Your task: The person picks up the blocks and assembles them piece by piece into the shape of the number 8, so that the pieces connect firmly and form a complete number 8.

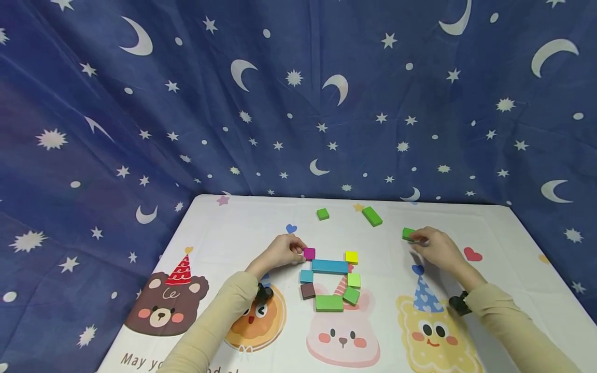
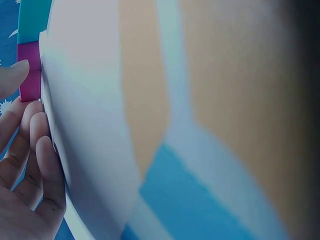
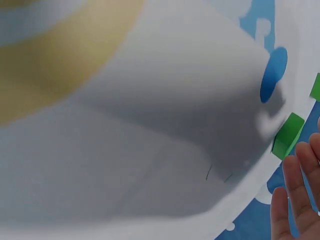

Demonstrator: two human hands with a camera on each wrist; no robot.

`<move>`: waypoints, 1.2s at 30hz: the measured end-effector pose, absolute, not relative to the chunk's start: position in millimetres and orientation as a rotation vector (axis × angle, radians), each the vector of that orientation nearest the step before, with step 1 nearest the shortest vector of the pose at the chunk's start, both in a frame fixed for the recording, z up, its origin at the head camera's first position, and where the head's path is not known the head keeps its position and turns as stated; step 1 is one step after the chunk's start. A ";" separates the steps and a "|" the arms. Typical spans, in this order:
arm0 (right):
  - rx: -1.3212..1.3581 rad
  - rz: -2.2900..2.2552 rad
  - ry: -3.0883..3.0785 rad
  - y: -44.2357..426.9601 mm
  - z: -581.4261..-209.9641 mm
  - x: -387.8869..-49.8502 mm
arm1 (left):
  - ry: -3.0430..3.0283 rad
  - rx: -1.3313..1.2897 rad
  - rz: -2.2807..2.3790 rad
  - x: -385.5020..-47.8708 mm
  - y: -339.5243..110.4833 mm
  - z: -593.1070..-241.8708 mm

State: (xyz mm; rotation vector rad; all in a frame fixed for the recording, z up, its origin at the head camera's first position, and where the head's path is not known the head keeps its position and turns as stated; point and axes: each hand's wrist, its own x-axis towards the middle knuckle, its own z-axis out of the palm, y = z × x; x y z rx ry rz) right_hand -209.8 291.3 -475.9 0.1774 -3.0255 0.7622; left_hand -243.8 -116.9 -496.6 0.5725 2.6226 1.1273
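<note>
In the head view, my left hand point(image 1: 285, 250) pinches a magenta block point(image 1: 309, 254) at the upper left corner of a block outline. The left wrist view shows the thumb on that magenta block point(image 2: 30, 82), with fingertips at its end. A long blue block point(image 1: 329, 267) lies beside it. Farther right, my right hand point(image 1: 437, 247) is at a small green block point(image 1: 408, 234), its fingertips at the near side. In the right wrist view those fingers look fairly straight beside the green block point(image 3: 288, 136); the thumb is mostly out of frame.
The outline includes a yellow block point(image 1: 352, 257), a small blue block point(image 1: 306, 276), a dark brown block point(image 1: 308, 291), a lime block point(image 1: 354, 280) and green blocks point(image 1: 329, 303). Farther back lie a small green block point(image 1: 323, 214) and a longer green one point(image 1: 372, 216). A blue starry curtain point(image 1: 280, 103) hangs behind.
</note>
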 end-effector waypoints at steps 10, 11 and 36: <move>0.131 0.746 -3.045 297.9 -473.3 -221.0 | 2.618 0.562 1.125 -242.3 -116.9 -495.4; 0.127 0.750 -3.043 298.8 -474.0 -221.7 | 2.618 0.562 1.126 -242.5 -116.9 -495.7; -0.124 0.952 -3.009 300.3 -495.8 -237.8 | 2.616 0.615 1.130 -244.2 -118.2 -499.9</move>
